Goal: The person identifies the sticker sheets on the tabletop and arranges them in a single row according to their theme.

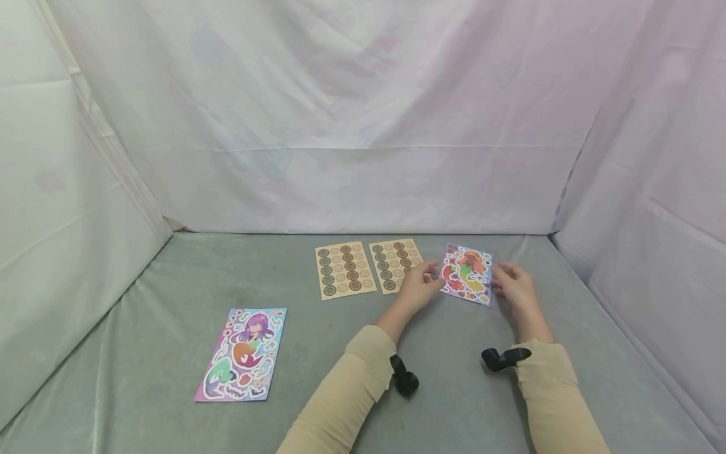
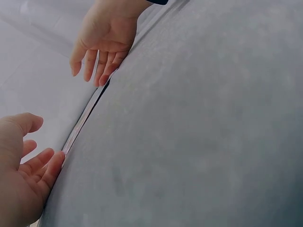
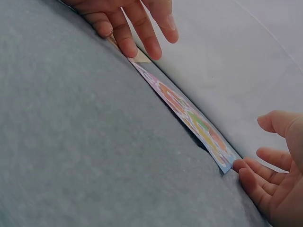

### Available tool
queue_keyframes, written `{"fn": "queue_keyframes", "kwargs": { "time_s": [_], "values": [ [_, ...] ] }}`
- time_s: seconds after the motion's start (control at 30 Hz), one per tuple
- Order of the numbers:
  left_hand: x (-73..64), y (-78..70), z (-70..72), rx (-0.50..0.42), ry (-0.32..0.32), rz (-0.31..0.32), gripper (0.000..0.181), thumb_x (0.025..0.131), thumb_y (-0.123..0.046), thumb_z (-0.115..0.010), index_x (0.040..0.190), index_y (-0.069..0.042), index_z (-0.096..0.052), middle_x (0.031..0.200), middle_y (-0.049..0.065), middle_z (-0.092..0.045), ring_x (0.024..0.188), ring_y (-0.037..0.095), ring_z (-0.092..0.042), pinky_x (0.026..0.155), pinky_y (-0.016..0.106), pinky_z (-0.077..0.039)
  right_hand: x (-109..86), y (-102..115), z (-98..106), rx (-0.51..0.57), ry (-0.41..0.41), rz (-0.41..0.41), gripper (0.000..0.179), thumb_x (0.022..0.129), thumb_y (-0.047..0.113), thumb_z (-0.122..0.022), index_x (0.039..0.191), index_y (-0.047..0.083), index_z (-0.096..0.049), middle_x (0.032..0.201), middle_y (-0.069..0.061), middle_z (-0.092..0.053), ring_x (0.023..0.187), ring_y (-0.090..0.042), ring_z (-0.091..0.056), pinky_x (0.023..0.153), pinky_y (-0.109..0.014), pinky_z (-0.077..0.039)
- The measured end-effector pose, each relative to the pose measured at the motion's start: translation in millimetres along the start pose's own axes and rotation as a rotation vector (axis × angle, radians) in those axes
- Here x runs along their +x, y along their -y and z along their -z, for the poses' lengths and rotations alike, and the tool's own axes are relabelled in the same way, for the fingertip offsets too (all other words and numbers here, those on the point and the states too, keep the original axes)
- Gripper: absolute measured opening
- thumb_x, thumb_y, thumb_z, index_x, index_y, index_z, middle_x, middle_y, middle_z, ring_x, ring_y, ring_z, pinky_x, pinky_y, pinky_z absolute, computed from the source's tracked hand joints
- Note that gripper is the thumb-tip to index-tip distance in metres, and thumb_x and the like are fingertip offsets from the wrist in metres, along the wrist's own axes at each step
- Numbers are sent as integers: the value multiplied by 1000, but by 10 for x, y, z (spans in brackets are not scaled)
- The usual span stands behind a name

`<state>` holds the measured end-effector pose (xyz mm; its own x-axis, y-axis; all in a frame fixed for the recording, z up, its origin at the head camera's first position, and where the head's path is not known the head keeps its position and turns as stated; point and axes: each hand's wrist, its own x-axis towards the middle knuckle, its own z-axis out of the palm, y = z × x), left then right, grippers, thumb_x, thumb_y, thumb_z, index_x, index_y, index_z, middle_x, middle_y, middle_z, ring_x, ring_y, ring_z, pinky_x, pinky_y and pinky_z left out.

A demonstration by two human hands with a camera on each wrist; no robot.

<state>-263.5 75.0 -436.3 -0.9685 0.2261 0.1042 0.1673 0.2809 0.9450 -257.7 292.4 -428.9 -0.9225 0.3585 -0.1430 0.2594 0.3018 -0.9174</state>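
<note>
A small mermaid sticker sheet (image 1: 467, 275) with a red-haired figure lies at the back right of the table, turned slightly askew. At its left edge is my left hand (image 1: 418, 289), fingers fairly straight and fingertips right at the border. My right hand (image 1: 515, 291) flanks the opposite edge, its fingers extended and thumb apart. Seen low from the right wrist, the sheet's near edge casts a dark shadow on the cloth, and the right fingertips (image 3: 239, 165) meet its corner. In the left wrist view the sheet is only a thin strip between the hands.
Two beige sheets of round stickers, a left one (image 1: 346, 271) and a right one (image 1: 391, 258), lie at the back middle; my left hand overlaps the latter. A larger purple-haired mermaid sheet (image 1: 245, 354) lies front left. White curtains (image 1: 363, 189) bound the grey-green table (image 1: 317, 353).
</note>
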Motion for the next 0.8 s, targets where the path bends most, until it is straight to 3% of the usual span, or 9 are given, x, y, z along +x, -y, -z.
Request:
{"fn": "queue_keyframes", "kwargs": {
  "time_s": [0.23,0.47,0.57,0.7,0.8],
  "values": [
    [22,9,-43,87,14,-33,48,87,-16,-70,132,-5,-56,114,8,-64,70,8,-51,58,22,-45,29,-70,-6,-7,-13,12,59,98,30,-51,147,2,-34,136,-23,-48,109,-27,-57,59,-11,-43],
    [26,-20,-47,147,19,13,53,87,-21,-71,135,-8,-54,117,6,-64,59,9,-47,53,22,-42,58,-101,-7,-19,-12,-7,58,98,28,-51,149,5,-32,140,-21,-46,114,-29,-54,56,-9,-40],
    [34,-30,-54,185,22,12,52,87,-22,-71,134,-8,-56,110,5,-65,57,9,-46,53,22,-42,52,-102,-4,-27,-7,-2,59,98,27,-51,149,4,-31,140,-21,-46,115,-30,-54,60,-11,-42],
    [52,-39,-78,219,25,20,48,86,-23,-71,130,-8,-59,109,4,-66,74,9,-55,69,23,-48,48,-103,9,-32,4,3,60,98,27,-52,149,4,-31,139,-21,-47,112,-27,-55,69,-16,-46],
    [57,-49,-93,225,32,33,46,86,-23,-71,129,-8,-60,119,4,-64,96,12,-59,85,28,-48,33,-91,18,-31,9,18,60,98,25,-52,148,2,-31,138,-22,-48,105,-21,-58,70,-16,-47]
  ]
}}
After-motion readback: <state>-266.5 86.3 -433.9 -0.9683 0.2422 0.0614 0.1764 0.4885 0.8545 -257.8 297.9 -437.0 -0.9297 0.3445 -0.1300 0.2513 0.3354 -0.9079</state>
